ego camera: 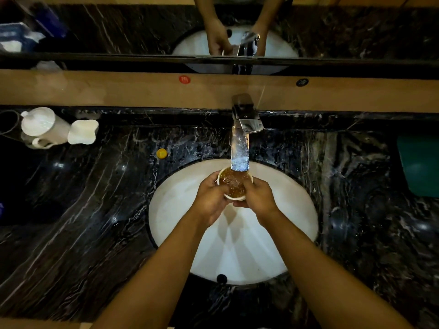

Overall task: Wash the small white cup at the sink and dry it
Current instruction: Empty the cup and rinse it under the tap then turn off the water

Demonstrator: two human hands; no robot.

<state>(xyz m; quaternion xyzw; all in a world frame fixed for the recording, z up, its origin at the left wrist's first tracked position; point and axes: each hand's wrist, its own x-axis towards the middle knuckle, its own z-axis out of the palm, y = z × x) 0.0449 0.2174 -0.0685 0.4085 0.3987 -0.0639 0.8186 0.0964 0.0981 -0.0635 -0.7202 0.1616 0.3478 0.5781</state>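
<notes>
Both hands close around the cup (234, 186) over the sink (175, 210): the left hand (210, 198) grips its left side, the right hand (257, 198) its right. Water from the tap (245, 119) pours straight into the cup between them. A white pot (42, 127) stands far left of the hands.

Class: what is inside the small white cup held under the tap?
Brownish, bubbling water fills the small white cup, fed by the tap's stream. The cup's bottom is hidden by that water; both hands cover its sides.
</notes>
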